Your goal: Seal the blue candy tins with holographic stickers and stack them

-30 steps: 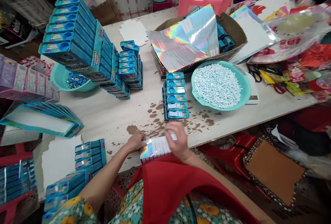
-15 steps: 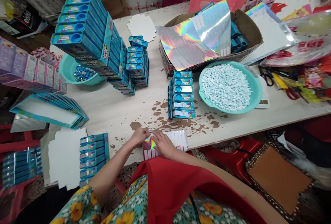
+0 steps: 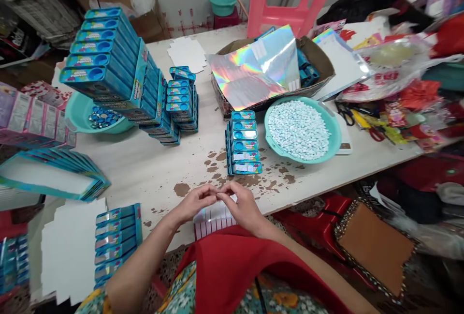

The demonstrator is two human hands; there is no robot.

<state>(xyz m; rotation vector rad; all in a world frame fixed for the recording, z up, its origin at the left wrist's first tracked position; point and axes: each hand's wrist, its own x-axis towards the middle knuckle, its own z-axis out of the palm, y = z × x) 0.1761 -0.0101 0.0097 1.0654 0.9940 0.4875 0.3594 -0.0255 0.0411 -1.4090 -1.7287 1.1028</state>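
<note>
My left hand and my right hand meet at the fingertips above the table's front edge. Both are closed in a pinch; whatever lies between the fingers is too small or hidden to name. Below them is a shiny sheet of white sticker strips, partly covered by my hands and the red apron. Just beyond stands a display box of blue candy packs, with pale labels on its nearest packs. To its right is a turquoise basin full of pale blue candies.
Tall stacks of blue candy boxes rise at the left before a basin. White card sheets and another pack row lie front left. A carton holds holographic sheets. Scissors lie right.
Both hands have lifted off the sticker sheet and come together, fingertips touching. The right hand no longer lies flat across the sheet. The view has shifted slightly.
</note>
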